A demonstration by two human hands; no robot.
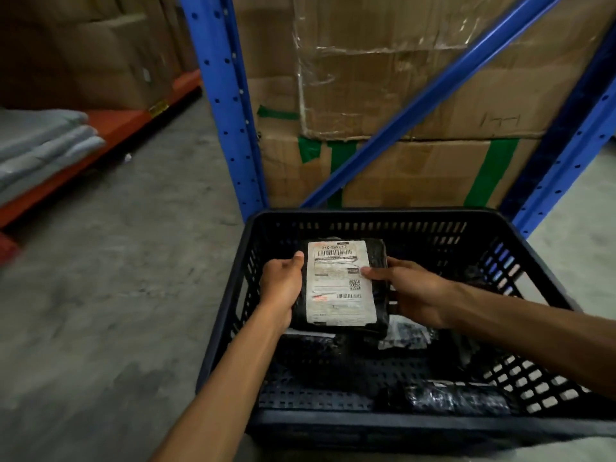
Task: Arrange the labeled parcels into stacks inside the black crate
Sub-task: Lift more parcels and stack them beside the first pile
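Observation:
A black slotted crate (376, 217) stands on the concrete floor in front of me. Inside it, toward the far left, I hold a black-wrapped parcel with a white shipping label (340, 285) facing up. My left hand (281, 288) grips its left edge with the thumb on top. My right hand (410, 291) grips its right edge, the thumb resting on the label. Beneath and beside it lie other black parcels, one with a label (405, 335) to the right, another (456, 400) at the crate's near right. What the held parcel rests on is hidden.
Blue steel racking (230, 105) with a diagonal brace rises right behind the crate, loaded with large taped cardboard boxes (383, 95). To the left, an orange low shelf (110, 128) carries folded grey bags (43, 145) and more boxes. Grey concrete floor lies at the left.

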